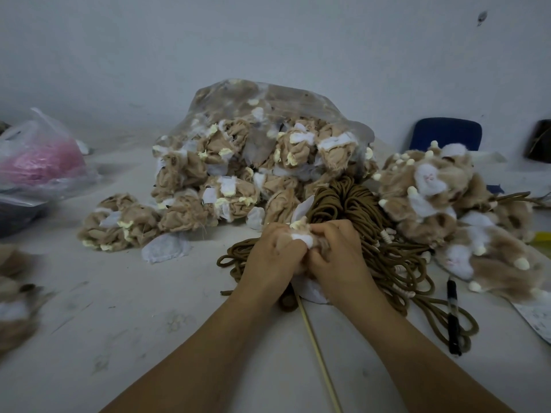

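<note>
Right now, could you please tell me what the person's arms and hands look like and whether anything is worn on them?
The left forearm and right forearm are bare to the frame's edge; no sleeves show. The left hand and right hand wear no gloves; no ring, watch or bracelet shows in view.

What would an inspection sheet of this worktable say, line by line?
Surface: pale table, scuffed and marked.
Job's things: small plush piece, gripped by both hands; thin stick between the forearms.
Clutter: clear bag of tan fabric bundles; furry plush pile at right; black pen; pink-filled bag at left.
Hands: left hand and right hand both curled round the plush piece.
Cables: nothing seen; only brown cords, coiled behind the hands.
Surroundings: grey wall, blue chair back.
</note>
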### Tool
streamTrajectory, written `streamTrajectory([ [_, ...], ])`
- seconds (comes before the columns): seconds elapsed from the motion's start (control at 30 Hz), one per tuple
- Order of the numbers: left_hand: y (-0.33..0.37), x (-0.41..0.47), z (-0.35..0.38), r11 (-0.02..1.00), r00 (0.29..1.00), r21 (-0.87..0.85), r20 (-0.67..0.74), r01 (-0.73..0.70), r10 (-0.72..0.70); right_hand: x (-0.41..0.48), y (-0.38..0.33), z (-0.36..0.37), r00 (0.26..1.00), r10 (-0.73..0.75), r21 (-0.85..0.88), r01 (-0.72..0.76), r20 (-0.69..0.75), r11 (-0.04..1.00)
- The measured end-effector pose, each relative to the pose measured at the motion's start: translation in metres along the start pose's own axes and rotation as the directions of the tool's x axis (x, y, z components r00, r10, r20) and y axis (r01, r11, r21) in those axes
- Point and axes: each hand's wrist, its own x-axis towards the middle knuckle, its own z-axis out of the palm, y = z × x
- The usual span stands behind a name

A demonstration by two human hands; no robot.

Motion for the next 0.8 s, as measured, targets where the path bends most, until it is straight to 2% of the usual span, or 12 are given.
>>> streamTrajectory([
  [0.2,-0.004,0.001,-0.005,0.999,0.999,-0.01,0.027,-0.042,0.042,0.003,-0.001,0.0,0.998,-0.032,-0.008,0.032,0.048,0.999],
  [0.3,-0.007,-0.001,-0.001,0.971,0.983,0.159,0.054,-0.18,0.174,0.007,0.005,-0.005,0.999,-0.044,-0.069,0.046,0.026,0.997],
  [0.43,-0.008,0.0,-0.002,0.904,0.936,0.247,0.045,-0.349,0.349,0.008,0.007,-0.011,0.996,-0.036,-0.11,0.028,-0.076,0.994],
  [0.57,-0.009,0.0,-0.004,0.868,0.918,0.299,0.117,-0.397,0.379,0.007,0.002,-0.012,0.999,0.0,-0.013,-0.001,-0.043,1.0],
  [0.7,-0.014,0.001,-0.007,0.879,0.938,0.327,0.111,-0.346,0.328,0.008,0.002,-0.018,0.997,0.067,0.131,-0.071,0.028,0.989],
  [0.8,-0.015,0.001,-0.009,0.903,0.947,0.285,0.104,-0.321,0.304,0.005,-0.006,-0.02,0.987,0.126,0.298,-0.15,0.101,0.943],
])
